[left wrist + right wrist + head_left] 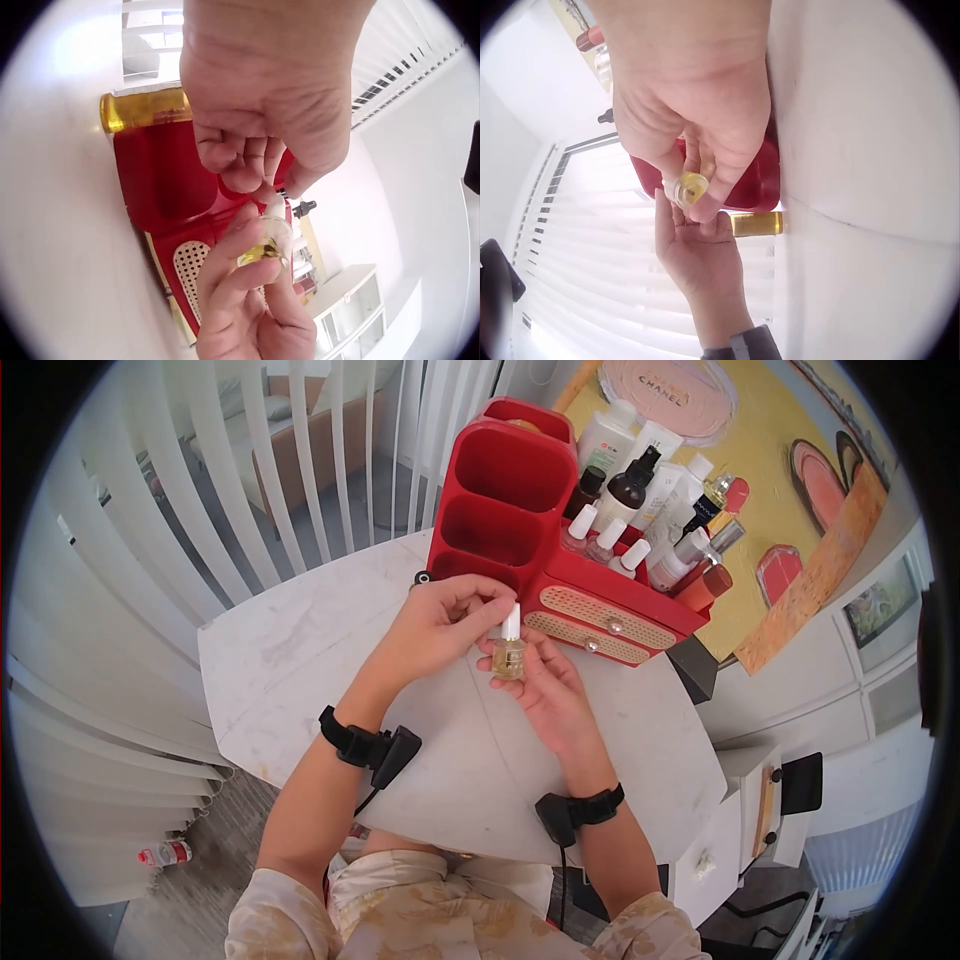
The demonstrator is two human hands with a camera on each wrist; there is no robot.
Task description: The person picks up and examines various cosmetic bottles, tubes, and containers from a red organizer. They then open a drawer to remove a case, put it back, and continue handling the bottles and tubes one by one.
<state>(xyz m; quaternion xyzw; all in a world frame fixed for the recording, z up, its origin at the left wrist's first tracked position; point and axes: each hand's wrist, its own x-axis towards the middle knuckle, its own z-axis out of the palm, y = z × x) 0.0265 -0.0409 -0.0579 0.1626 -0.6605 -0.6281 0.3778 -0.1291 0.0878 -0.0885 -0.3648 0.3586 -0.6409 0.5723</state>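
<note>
A small clear bottle (pixel 508 659) of yellowish liquid with a white cap (pixel 512 622) is held upright over the table, in front of the red organizer (pixel 547 575). My right hand (pixel 552 700) grips the glass body between thumb and fingers. At the cap, my left hand (pixel 440 628) has its thumb and fingertips around the top. In the left wrist view the bottle (pixel 264 247) sits in the fingers of my right hand (pixel 251 300), below my left hand (pixel 266 97). The right wrist view shows the bottle's base (pixel 692 189) between the right thumb and fingers.
The organizer's right part holds several bottles, including white-capped ones (pixel 606 540), above two woven-front drawers (pixel 600 622). Its left compartments (pixel 512 468) gape upward. A yellow bottle (pixel 146 109) lies or stands beside it. White blinds (pixel 290 470) hang behind the marbled table (pixel 300 630).
</note>
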